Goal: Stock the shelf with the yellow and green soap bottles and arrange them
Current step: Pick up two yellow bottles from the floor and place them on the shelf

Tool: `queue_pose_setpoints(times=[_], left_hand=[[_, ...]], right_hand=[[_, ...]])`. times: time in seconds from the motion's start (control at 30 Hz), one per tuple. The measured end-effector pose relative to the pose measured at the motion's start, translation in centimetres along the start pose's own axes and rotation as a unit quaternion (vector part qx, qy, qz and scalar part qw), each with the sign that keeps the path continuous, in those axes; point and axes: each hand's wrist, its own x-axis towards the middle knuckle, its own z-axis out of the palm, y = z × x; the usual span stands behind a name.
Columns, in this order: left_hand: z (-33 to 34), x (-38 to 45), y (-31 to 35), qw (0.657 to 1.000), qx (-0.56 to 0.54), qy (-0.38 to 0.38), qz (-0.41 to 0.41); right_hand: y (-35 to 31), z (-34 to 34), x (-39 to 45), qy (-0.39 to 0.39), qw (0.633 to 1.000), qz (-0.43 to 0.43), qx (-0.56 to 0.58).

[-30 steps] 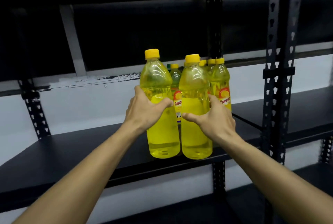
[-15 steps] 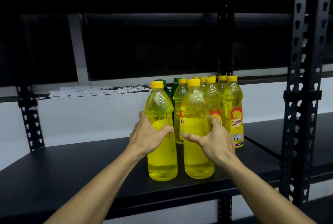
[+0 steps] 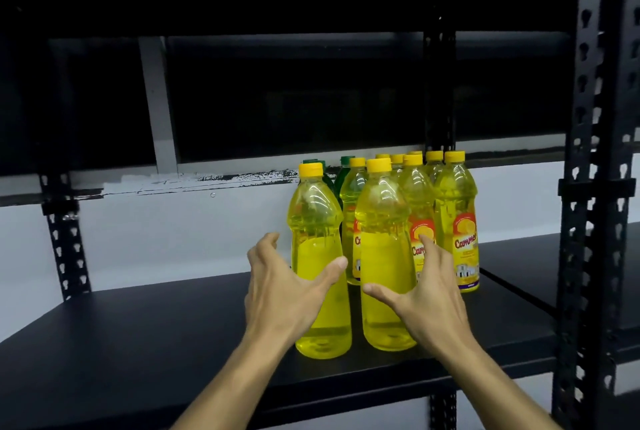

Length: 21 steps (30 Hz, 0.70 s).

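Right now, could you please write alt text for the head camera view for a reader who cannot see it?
Two open hands, left hand and right hand, flank two front yellow soap bottles standing upright on a black shelf. More yellow bottles and green-capped bottles cluster behind.

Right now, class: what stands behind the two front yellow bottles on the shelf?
Behind the two front yellow bottles stand more yellow-capped bottles, some with labels facing out, and two green-capped bottles at the back left. Their lower bodies are covered, so the full count stays hidden.
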Motion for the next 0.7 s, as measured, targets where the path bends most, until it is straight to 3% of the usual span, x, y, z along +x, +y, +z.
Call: queue_pose_setpoints(times=[0.17, 0.27, 0.37, 0.53, 0.7], left_hand=[[1.9, -0.7, 0.6, 0.994, 0.088, 0.057, -0.011], [2.3, 0.0, -0.1, 0.996, 0.065, 0.057, 0.001], [2.2, 0.4, -1.5, 0.999, -0.020, 0.037, 0.016], [1.9, 1.5, -3.7, 0.981, -0.178, -0.072, 0.009], [0.9, 2.8, -3.4, 0.956, -0.200, -0.214, 0.001]], right_hand=[[-0.1, 1.6, -1.6, 0.049, 0.997, -0.004, -0.062], [0.8, 1.4, -0.7, 0.013, 0.999, -0.020, -0.039], [2.2, 0.8, 0.0, -0.051, 0.997, -0.005, 0.063], [3.7, 0.2, 0.5, -0.154, 0.965, 0.011, 0.214], [3.7, -0.7, 1.5, -0.262, 0.941, -0.003, 0.216]])
